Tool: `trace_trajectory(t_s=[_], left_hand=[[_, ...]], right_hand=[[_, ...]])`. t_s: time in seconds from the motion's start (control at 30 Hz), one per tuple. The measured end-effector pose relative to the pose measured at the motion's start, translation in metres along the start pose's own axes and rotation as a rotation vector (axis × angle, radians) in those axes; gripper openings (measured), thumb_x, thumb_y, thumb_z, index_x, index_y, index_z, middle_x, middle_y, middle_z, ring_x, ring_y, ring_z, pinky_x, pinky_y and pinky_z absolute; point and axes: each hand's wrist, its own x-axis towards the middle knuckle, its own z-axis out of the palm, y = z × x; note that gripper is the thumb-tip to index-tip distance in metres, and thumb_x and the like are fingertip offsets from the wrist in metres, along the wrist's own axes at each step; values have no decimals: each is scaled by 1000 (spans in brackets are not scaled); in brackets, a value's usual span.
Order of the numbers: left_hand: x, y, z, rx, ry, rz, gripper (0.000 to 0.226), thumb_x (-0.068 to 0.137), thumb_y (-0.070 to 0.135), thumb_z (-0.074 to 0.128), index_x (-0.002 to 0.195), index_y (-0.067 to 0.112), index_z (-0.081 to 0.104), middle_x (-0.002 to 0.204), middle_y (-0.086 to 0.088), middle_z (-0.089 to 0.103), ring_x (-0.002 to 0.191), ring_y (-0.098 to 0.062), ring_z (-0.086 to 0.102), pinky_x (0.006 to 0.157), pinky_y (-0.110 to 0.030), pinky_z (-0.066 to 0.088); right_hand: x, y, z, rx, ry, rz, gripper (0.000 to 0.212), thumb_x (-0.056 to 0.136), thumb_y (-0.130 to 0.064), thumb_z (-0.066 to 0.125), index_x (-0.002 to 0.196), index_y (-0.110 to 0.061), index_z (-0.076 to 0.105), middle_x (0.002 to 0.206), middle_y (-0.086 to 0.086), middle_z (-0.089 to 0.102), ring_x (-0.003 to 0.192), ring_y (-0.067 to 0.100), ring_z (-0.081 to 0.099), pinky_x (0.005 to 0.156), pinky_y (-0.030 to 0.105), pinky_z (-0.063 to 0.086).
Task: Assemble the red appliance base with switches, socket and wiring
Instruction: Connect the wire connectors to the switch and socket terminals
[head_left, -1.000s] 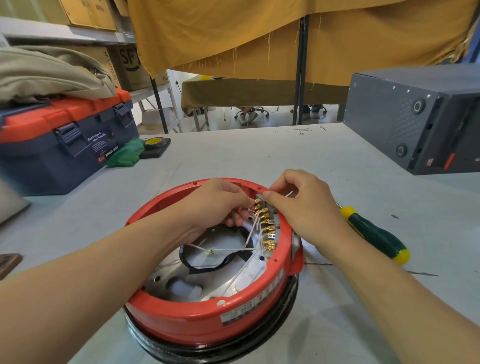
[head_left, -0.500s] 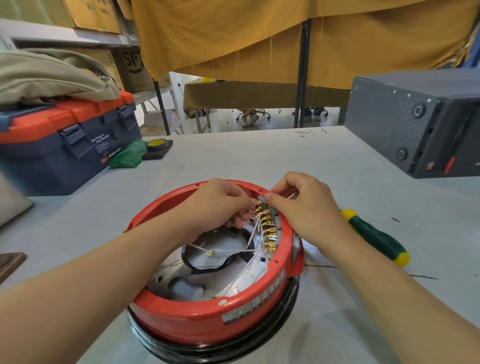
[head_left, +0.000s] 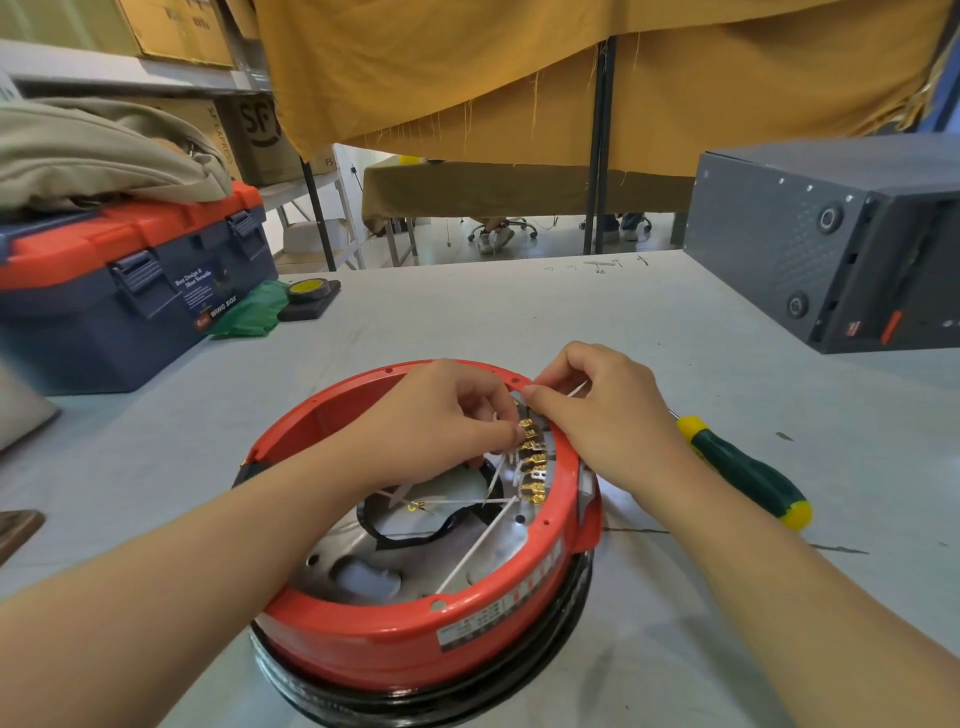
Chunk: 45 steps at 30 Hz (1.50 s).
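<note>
The round red appliance base (head_left: 395, 642) lies upside down on the grey table, on a black ring. Inside its right wall sits a row of gold terminals (head_left: 532, 462) with white wires (head_left: 475, 553) running down across the metal floor. My left hand (head_left: 441, 415) reaches inside the rim, and its fingertips pinch a gold terminal with its white wire at the top of the row. My right hand (head_left: 608, 415) lies over the rim from outside, with the thumb pressed against the switch block by the top terminals and a thin white wire between the fingers.
A green and yellow screwdriver (head_left: 743, 470) lies just right of the base. A blue and red toolbox (head_left: 130, 280) stands at the back left, with a tape roll (head_left: 310, 288) beside it. A dark grey metal box (head_left: 831, 239) stands at the back right.
Both hands stay at the top of the terminal row. The left fingertips have shifted slightly along the terminals; the base has not moved.
</note>
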Motion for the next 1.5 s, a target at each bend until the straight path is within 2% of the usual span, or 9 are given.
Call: trace_trajectory(t_s=[0.27,0.47,0.67,0.87,0.97,1.07,1.17,1.3,1.5], left_hand=[[1,0,2,-35,7,27,11,80,20,69,70,15,68,64,-16,61,59,-20,52,64,-47,48],[2,-1,2,-59,1,19,11,81,21,69,72,15,69,57,-5,55,58,-20,51,62,-35,42],[3,-1,0,-19,31,-7,12,80,23,69,69,18,69,53,3,60,55,-14,55,65,-42,51],[1,4,-8,95,97,10,14,81,34,66,75,21,66,60,-2,67,55,-9,65,64,-31,53],[-3,7,-22,108,98,-1,6,83,27,66,80,21,67,65,-3,69,64,-17,66,67,-33,53],[-18,2,-42,79,123,-11,3,83,22,67,83,24,70,76,2,70,72,-10,64,67,-21,50],[-38,-16,-64,44,226,-65,8,84,21,67,83,27,71,83,10,70,80,-2,63,77,-18,47],[-66,-51,-83,-67,390,-227,16,85,11,65,81,25,71,89,7,72,91,-14,65,88,-31,48],[-99,-103,-90,57,384,-434,22,85,1,62,82,22,67,92,-1,71,91,-18,66,86,-33,48]], right_hand=[[-2,-1,2,-28,28,-9,16,83,-26,68,71,-22,59,87,-2,60,75,8,53,67,24,44],[-2,-2,1,-37,19,-17,14,84,-25,67,73,-21,61,87,-2,60,77,8,55,68,25,46],[1,-5,-7,14,-113,5,6,82,-21,69,85,-16,67,96,2,61,83,14,58,75,28,51],[0,-6,-9,41,-141,33,12,82,-22,69,93,-18,68,95,-1,65,85,15,61,80,35,54],[-1,-4,-4,38,-102,43,14,84,-25,66,97,-17,65,98,1,64,87,17,62,81,39,54],[-1,-2,-1,74,-96,72,15,86,-26,64,100,-20,63,98,-3,64,88,16,64,78,37,55],[-1,0,-1,102,-103,77,17,88,-27,63,105,-24,64,100,-8,64,88,10,63,67,24,52],[-2,-1,0,138,-102,86,15,88,-27,63,103,-30,64,98,-11,64,80,4,62,52,14,43],[-2,-2,0,143,-89,78,13,89,-21,62,97,-31,64,91,-15,63,80,2,60,57,18,44]])
